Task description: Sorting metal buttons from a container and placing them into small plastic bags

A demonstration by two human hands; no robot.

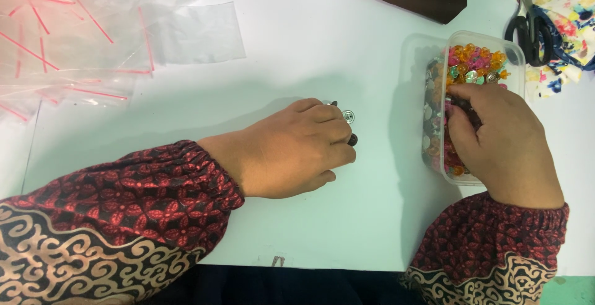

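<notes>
Patterned red-and-black sleeves (124, 218) with cream scrollwork cuffs are being worn on both arms, nearest the camera. Beyond them, the left hand (291, 147) is being rested on the white table (310, 51), its fingers curled together over a few small pieces; a silvery round button (348, 116) and a dark bead (352, 139) are being shown just at its fingertips, touching them. Whether more is being gripped inside the fist cannot be told. Well to the right of it, the right hand (502, 141) is being dipped into a clear plastic tub (434, 45), its fingers bent into the heap of coloured beads (474, 63), orange, pink and green; whether any bead is being pinched is hidden. Just beyond the right hand, black-handled scissors (528, 26) are being kept on a flowered cloth (573, 8). Far beyond and to the left of the left hand, clear zip bags (93, 39) with red strips are being left in a loose pile.
</notes>
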